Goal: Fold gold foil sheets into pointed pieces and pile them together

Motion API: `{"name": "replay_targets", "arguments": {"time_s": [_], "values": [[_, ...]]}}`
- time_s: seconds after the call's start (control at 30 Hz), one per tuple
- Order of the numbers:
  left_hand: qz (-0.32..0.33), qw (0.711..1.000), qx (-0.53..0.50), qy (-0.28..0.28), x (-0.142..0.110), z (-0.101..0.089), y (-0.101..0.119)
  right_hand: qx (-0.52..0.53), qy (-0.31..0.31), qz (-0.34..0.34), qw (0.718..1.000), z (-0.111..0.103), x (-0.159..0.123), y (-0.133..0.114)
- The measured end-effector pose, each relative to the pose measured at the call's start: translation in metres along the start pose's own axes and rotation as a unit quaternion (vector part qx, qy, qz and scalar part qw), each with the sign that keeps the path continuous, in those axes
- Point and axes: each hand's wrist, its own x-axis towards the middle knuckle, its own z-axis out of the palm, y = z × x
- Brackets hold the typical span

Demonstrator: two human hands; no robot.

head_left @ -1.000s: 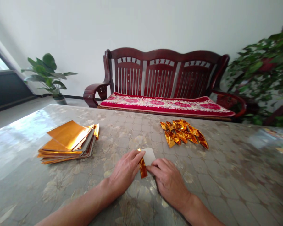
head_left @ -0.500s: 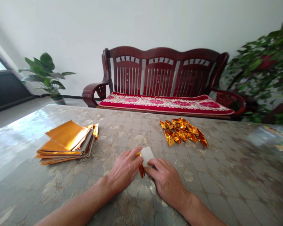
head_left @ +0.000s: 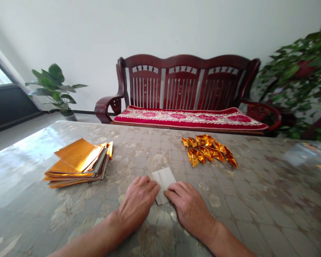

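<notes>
On the table (head_left: 256, 200), gold foil sheets (head_left: 79, 155)

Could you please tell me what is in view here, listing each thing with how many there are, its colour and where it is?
folded foil sheet: one, pale silver side up, on the table between the hands
stack of foil sheets: one, gold, left on the table
folded foil pieces: about a dozen, gold, grouped right of centre on the table
table: one, grey-beige patterned top, glossy, in the foreground
wooden bench: one, dark red-brown, behind the table
bench cushion: one, red and cream floral, on the bench
potted plant: one, green, far left by the wall
leafy plant: one, green, far right
left hand: one, bare, fingers at the sheet
right hand: one, bare, fingers at the sheet
</notes>
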Motion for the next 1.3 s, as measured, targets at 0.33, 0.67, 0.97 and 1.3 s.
{"name": "replay_targets", "arguments": {"time_s": [0.33, 0.67, 0.97, 1.3], "values": [[0.0, 1.0, 0.005, -0.002, -0.004, 0.01, 0.009, -0.006, 0.045, 0.169, 0.985, -0.008, 0.002, 0.011], [0.033, 0.998, -0.033, 0.031, -0.003, 0.019, 0.014, -0.086, -0.004, 0.238, 0.967, -0.011, 0.016, 0.021], [0.033, 0.997, -0.062, 0.027, -0.002, 0.02, 0.014, -0.005, 0.019, 0.263, 0.965, -0.009, 0.019, 0.019], [0.022, 0.997, -0.067, 0.017, 0.0, 0.021, 0.012, 0.364, 0.121, 0.342, 0.858, 0.002, 0.015, 0.036]]}}
